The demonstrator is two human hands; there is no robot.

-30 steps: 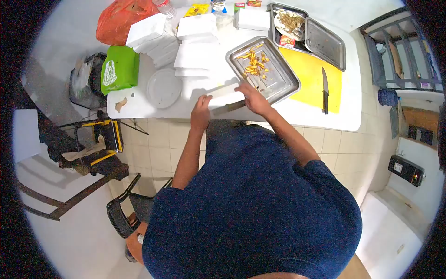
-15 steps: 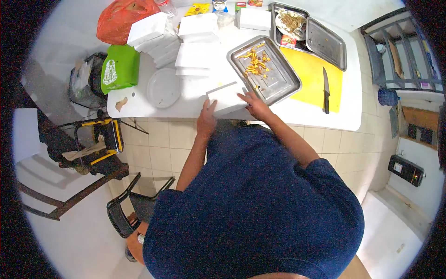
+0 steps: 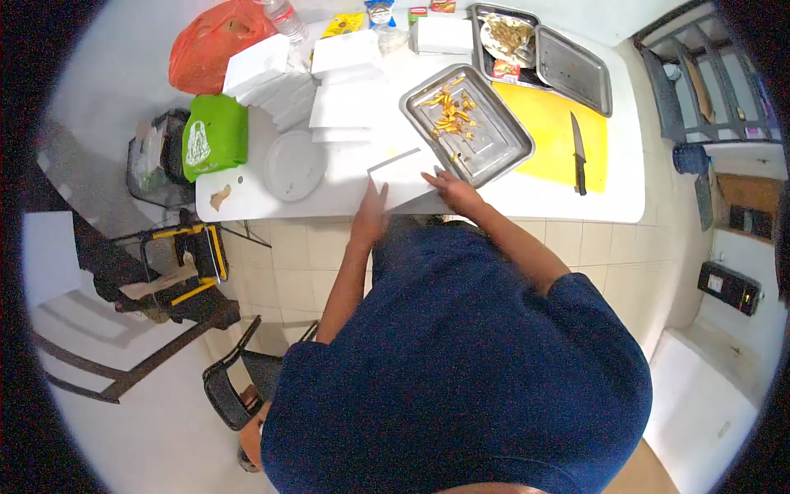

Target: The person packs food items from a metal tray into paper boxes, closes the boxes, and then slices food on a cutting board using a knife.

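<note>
You steady a white box at the center of the frame, near the front edge of the white table. Your left hand lies along the box's left side, your right hand reaches its right side with fingers extended; whether either one grips or merely touches, the view cannot tell. Just beside your right hand, at upper center-right, a metal tray holds golden-brown strips of food. A knife lies on a yellow board farther right, while a plate of food sits in a dark tray at the upper right. Stacked white boxes stand above your left hand, toward the top of the frame. A round clear container and a green bag occupy the left of the table, below a red bag at upper left.
</note>
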